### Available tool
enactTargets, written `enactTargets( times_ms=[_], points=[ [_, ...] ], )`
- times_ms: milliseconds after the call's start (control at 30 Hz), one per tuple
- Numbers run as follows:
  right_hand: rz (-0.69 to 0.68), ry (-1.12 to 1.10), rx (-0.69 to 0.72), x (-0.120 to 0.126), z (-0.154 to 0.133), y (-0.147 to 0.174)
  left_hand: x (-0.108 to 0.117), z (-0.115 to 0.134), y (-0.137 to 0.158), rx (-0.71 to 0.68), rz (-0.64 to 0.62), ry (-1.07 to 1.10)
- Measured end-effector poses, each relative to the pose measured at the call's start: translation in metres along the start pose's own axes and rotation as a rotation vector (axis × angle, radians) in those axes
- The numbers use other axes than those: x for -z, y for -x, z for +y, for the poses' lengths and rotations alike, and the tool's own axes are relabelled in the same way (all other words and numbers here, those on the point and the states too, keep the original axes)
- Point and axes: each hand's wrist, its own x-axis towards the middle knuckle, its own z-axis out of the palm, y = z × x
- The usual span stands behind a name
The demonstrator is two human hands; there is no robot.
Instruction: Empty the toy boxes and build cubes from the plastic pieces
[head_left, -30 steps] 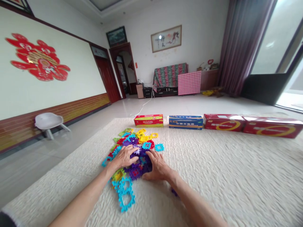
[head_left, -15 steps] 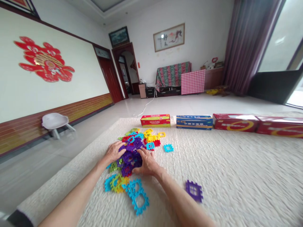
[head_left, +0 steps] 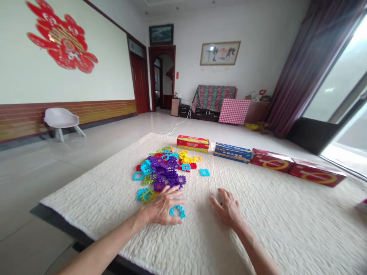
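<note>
A heap of interlocking plastic tiles lies on the cream quilted cover, with purple tiles (head_left: 163,164) on top. Light blue tiles (head_left: 146,167), green tiles (head_left: 147,179) and yellow tiles (head_left: 185,156) show round its edges. My left hand (head_left: 163,206) is palm down at the heap's near side, fingers spread, partly covering a light blue tile (head_left: 178,211). Farther right, my right hand (head_left: 228,208) rests low over the cover, fingers bent and thumb apart. What lies beneath its palm is hidden. One light blue tile (head_left: 204,172) lies alone beyond both hands.
Along the far side of the quilted cover (head_left: 275,214) stand a red and yellow box (head_left: 193,143), a blue box (head_left: 233,152) and two dark red boxes (head_left: 272,159). The cover's edge drops off at left. A white chair (head_left: 60,118) stands on the floor.
Both hands have left the purple pile. My left hand came nearer, onto the blue tiles; my right hand moved right. The lone purple tile is out of sight. The view has shifted.
</note>
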Motion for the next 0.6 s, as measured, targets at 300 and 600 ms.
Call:
enactTargets(
  times_ms=[300,600],
  points=[
    [0.012,-0.152,0.083,-0.059,-0.103,-0.013,0.006,-0.057,0.012,0.154,0.159,-0.152],
    [0.129,-0.493,0.209,-0.117,-0.188,-0.060,0.006,-0.134,0.015,0.277,0.357,-0.206]
  ],
)
